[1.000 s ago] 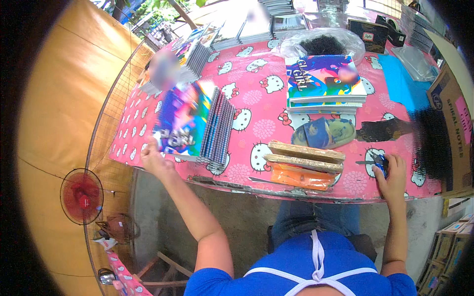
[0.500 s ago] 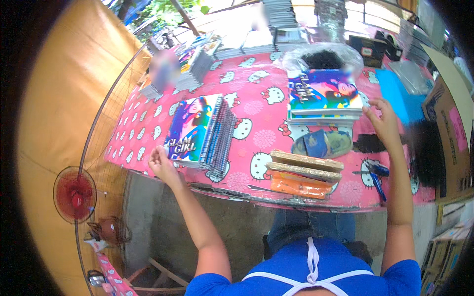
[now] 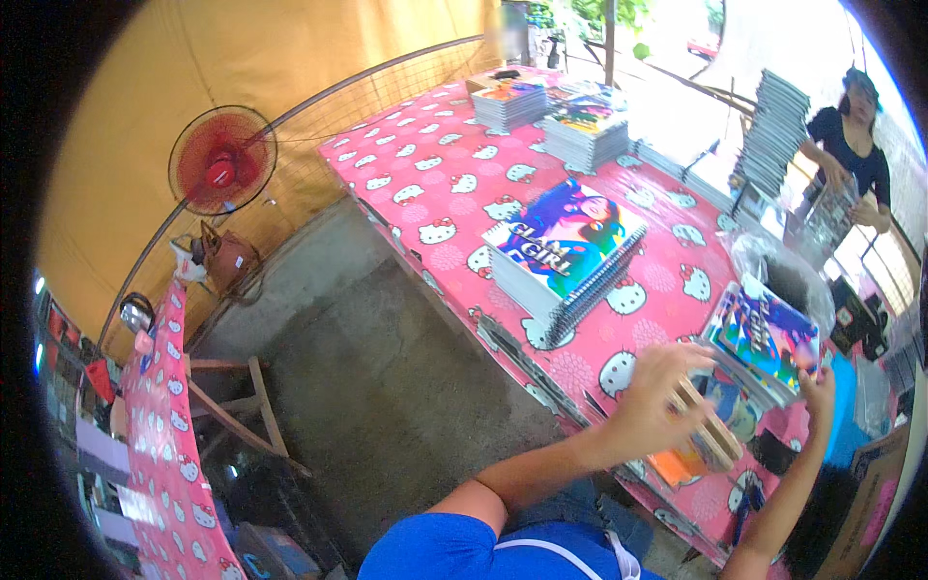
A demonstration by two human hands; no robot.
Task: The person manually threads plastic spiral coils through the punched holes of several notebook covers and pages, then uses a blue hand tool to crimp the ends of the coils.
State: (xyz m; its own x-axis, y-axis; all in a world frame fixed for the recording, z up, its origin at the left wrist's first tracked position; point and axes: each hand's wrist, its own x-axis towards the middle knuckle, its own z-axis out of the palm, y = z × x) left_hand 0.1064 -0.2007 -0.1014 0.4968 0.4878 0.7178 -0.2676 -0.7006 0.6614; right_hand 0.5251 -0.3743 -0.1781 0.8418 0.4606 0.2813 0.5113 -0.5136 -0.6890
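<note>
hands over flat wooden slats (image 3: 710, 430) and a colourful notebook pile (image 3: 766, 340) on the pink cat-print counter (image 3: 435, 193).
the left hand (image 3: 654, 396) lies on the slats at the near counter edge, fingers curled, grip unclear. the right hand (image 3: 820, 389) touches the pile's near right corner, fingers apart. a spiral-bound notebook stack (image 3: 565, 253) sits left, further back.

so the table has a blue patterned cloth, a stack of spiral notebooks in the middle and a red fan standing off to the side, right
Not quite: the cloth on the table is pink with a white cartoon cat pattern, not blue. The head view shows it. The rest holds: a stack of spiral notebooks sits in the middle, and a red fan stands off to the side.
</note>
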